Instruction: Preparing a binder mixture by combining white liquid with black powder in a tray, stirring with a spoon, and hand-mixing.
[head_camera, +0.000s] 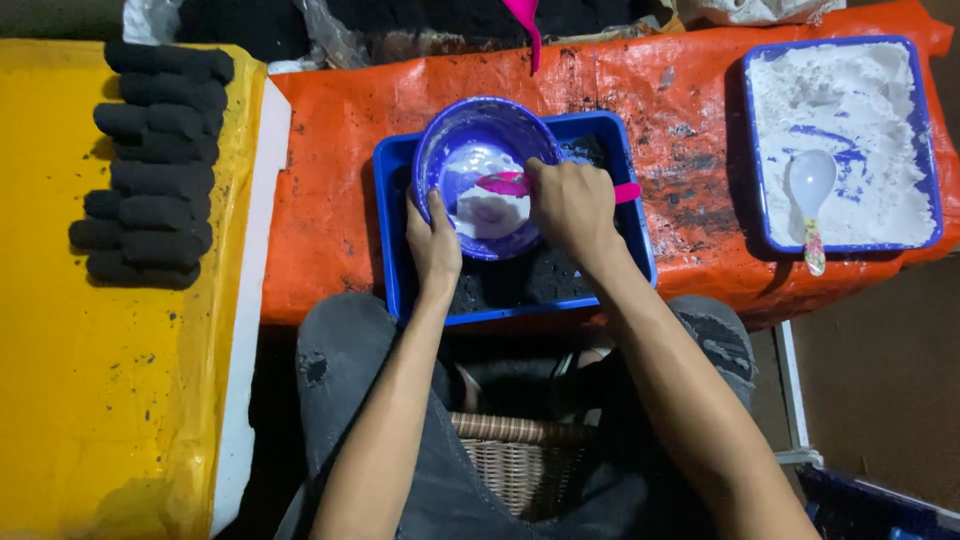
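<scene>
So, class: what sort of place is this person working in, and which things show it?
Probably a small handmade-goods workshop: black rolls laid in rows on a yellow sheet, a tray of white powder, and a bowl being stirred.

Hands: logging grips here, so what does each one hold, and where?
Left hand grips the purple bowl at its near rim; right hand holds the pink spoon mid-handle.

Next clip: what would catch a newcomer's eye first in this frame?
At centre, the left hand steadies a purple plastic bowl of white powder standing in a blue tray of black powder, while the right hand holds a pink spoon in it. To the left, dark cylindrical briquettes lie stacked on a yellow sheet; at right sits a blue tray of white powder.
</scene>
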